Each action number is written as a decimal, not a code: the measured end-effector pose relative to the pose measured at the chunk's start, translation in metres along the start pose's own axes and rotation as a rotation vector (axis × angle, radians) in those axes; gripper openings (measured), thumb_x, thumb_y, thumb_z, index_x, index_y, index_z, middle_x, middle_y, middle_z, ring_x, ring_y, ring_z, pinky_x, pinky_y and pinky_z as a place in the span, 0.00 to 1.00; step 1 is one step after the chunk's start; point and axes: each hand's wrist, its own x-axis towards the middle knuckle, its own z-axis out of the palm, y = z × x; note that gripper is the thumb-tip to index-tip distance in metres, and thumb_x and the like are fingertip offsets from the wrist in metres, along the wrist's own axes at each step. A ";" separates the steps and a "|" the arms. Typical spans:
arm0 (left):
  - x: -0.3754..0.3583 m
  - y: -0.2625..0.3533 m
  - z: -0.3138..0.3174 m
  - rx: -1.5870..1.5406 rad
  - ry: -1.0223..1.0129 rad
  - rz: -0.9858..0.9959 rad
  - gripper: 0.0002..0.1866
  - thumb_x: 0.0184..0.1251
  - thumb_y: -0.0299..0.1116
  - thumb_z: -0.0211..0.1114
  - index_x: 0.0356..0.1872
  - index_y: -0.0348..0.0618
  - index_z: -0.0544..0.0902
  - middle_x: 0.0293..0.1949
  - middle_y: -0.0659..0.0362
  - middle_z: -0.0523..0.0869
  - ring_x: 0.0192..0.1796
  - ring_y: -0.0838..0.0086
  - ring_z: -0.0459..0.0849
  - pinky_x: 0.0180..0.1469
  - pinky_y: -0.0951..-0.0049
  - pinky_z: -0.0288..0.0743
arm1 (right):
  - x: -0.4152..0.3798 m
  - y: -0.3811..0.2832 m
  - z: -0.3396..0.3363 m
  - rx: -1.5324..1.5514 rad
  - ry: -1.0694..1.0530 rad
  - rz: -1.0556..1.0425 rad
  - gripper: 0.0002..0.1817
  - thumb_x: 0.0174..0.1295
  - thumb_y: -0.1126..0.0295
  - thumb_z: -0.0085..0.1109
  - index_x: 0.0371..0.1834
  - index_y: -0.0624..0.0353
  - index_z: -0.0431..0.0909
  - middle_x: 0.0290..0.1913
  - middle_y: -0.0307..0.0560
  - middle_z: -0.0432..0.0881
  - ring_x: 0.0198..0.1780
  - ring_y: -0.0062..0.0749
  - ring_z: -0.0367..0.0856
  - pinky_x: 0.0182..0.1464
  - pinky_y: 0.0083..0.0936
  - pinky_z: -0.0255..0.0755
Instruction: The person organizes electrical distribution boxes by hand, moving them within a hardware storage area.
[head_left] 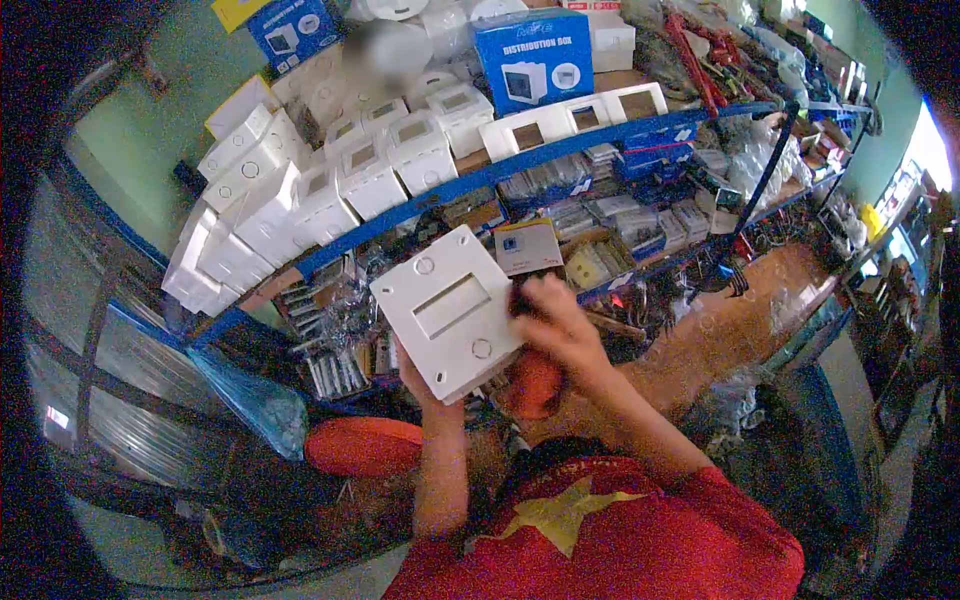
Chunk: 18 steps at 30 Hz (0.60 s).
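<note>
A white plastic distribution box point(450, 315) with a rectangular slot in its face is held up in front of me, tilted. My left hand point(428, 380) grips it from below at the lower left edge, most fingers hidden behind it. Close at the box's right side is my right hand point(562, 325), fingers curled in and slightly blurred. Something dark shows by its fingertips; I cannot tell what it is. An orange-red thing point(537, 385) shows just below that hand.
Behind the box runs a blue-edged shelf point(440, 200) lined with similar white boxes point(370, 172). A blue "Distribution Box" carton point(533, 62) stands on top. Packed small parts point(545, 185) fill the level below. A red round stool-like seat point(362, 446) and a blue plastic bag point(255, 400) are at lower left.
</note>
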 end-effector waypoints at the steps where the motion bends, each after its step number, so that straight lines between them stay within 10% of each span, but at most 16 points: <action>1: -0.002 -0.006 0.009 -0.059 0.007 0.002 0.35 0.70 0.59 0.41 0.68 0.41 0.63 0.64 0.48 0.70 0.64 0.52 0.70 0.65 0.51 0.66 | 0.006 0.005 0.008 0.645 0.184 0.095 0.20 0.67 0.68 0.50 0.63 0.54 0.70 0.69 0.52 0.66 0.70 0.43 0.62 0.69 0.41 0.57; 6: -0.003 -0.040 0.035 -0.068 0.136 0.025 0.36 0.68 0.61 0.44 0.68 0.44 0.63 0.67 0.51 0.67 0.66 0.51 0.67 0.66 0.48 0.63 | 0.021 0.005 0.009 0.821 0.684 0.603 0.20 0.64 0.61 0.57 0.56 0.59 0.73 0.55 0.50 0.76 0.59 0.38 0.72 0.61 0.36 0.65; 10: -0.015 -0.052 0.051 -0.012 0.126 0.076 0.41 0.66 0.66 0.46 0.71 0.48 0.56 0.69 0.52 0.64 0.67 0.52 0.66 0.66 0.48 0.63 | 0.023 0.004 0.021 0.150 0.550 0.302 0.21 0.62 0.70 0.55 0.59 0.61 0.71 0.56 0.51 0.75 0.60 0.40 0.71 0.63 0.36 0.63; 14: -0.014 -0.041 0.073 0.315 0.358 0.127 0.43 0.67 0.68 0.41 0.71 0.45 0.55 0.68 0.50 0.64 0.67 0.52 0.66 0.67 0.52 0.63 | 0.002 -0.045 0.058 0.329 0.525 0.288 0.23 0.60 0.72 0.58 0.61 0.55 0.73 0.67 0.53 0.67 0.69 0.50 0.62 0.70 0.39 0.55; 18: 0.000 -0.023 -0.006 -0.618 -0.080 -0.120 0.46 0.65 0.72 0.37 0.71 0.42 0.55 0.67 0.49 0.65 0.66 0.53 0.67 0.67 0.54 0.62 | -0.002 -0.050 0.036 0.022 0.178 -0.047 0.19 0.62 0.70 0.53 0.57 0.48 0.78 0.68 0.54 0.67 0.69 0.53 0.63 0.70 0.46 0.54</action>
